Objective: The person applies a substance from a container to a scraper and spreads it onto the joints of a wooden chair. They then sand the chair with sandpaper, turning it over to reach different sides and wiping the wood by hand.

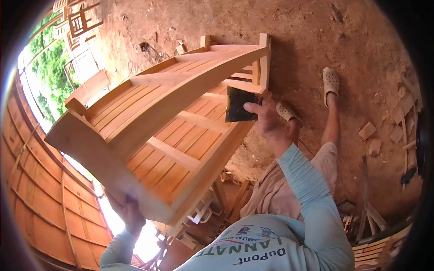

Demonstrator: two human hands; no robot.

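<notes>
A large wooden piece of furniture (181,131) with slatted panels, cross rails and a curved rail lies tilted in front of me. My left hand (127,210) is at its broad lower-left end board, with the fingers partly hidden and blurred against the wood. In my right hand (266,118) is a flat dark scraper-like blade (241,105), pinched between thumb and fingers. The blade is near the long right edge of the furniture; whether it touches the wood is unclear.
Reddish dirt ground (303,49) surrounds the furniture. My feet in beige clogs (331,81) stand to the right. Wood scraps (367,131) lie at the far right. Wooden chairs (77,22) stand at the upper left, and corrugated sheeting (49,180) runs along the left.
</notes>
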